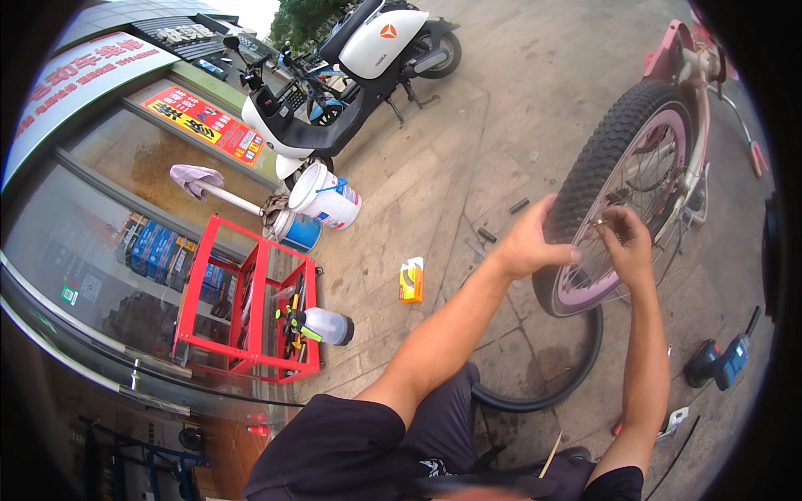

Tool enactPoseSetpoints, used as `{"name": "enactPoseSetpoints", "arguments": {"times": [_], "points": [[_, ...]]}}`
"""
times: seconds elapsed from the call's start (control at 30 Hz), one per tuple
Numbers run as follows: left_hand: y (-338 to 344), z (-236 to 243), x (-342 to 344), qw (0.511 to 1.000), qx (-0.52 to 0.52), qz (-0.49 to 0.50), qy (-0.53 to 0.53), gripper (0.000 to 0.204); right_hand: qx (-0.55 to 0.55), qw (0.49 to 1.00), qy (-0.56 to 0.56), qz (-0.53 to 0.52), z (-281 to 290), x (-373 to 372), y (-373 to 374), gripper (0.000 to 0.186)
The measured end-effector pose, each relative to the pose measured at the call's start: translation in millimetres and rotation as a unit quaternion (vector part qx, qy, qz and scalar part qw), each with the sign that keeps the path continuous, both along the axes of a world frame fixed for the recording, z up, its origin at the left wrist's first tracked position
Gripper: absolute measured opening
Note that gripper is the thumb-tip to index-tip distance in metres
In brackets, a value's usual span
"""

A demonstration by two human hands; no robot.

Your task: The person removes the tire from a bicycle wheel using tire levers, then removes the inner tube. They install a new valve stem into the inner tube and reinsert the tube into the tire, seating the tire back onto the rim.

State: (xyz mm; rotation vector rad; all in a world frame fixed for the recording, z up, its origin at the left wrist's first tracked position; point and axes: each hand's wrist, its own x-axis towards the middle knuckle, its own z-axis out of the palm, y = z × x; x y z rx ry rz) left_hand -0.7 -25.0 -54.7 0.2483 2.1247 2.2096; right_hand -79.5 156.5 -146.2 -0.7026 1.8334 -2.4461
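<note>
A bicycle wheel with a black knobbly tyre and a pink rim stands at the right, attached to a bike frame. My left hand is wrapped around the tyre's near left side, thumb on the rim side, its other fingers hidden behind the rubber. Between the fingertips of my right hand, beside the rim and spokes, is a small shiny piece, too small to name. Below the wheel, a black inner tube curves across the paving towards my leg.
On the ground lie a yellow box, dark cylindrical pieces and a blue cordless drill. Left stand a red tool cart holding a spray bottle, a white bucket and a white scooter. Glass shopfront borders the left.
</note>
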Motion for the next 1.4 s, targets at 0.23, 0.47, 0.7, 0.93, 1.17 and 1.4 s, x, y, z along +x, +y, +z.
{"name": "enactPoseSetpoints", "arguments": {"times": [0.23, 0.47, 0.7, 0.93, 1.17, 1.4], "points": [[4.4, 3.5, -0.7, 1.000, 0.017, 0.001, -0.002, 0.087, 0.117, 0.968, 0.221, -0.027, 6.0, -7.1, 13.1, 0.013], [7.0, 5.8, 0.9, 1.000, 0.020, 0.006, 0.000, 0.087, 0.025, 0.999, 0.026, 0.005, -10.2, -7.3, 3.7, 0.015], [7.6, 5.4, 4.9, 1.000, 0.013, 0.017, -0.011, 0.086, 0.111, 0.977, 0.183, -0.008, -6.6, -7.8, 9.1, 0.010], [15.5, 19.0, 1.0, 1.000, 0.017, 0.004, 0.004, 0.081, 0.091, 0.993, 0.067, 0.021, 1.6, -9.0, 9.1, 0.020], [11.8, 11.6, 2.6, 0.999, -0.005, 0.023, -0.027, 0.081, 0.108, 0.970, 0.213, -0.037, -0.1, -13.4, 15.8, 0.015], [9.7, 10.5, 1.7, 1.000, -0.008, 0.005, -0.016, 0.079, 0.095, 0.973, 0.209, 0.002, -3.6, -16.1, 20.3, 0.014]]}}
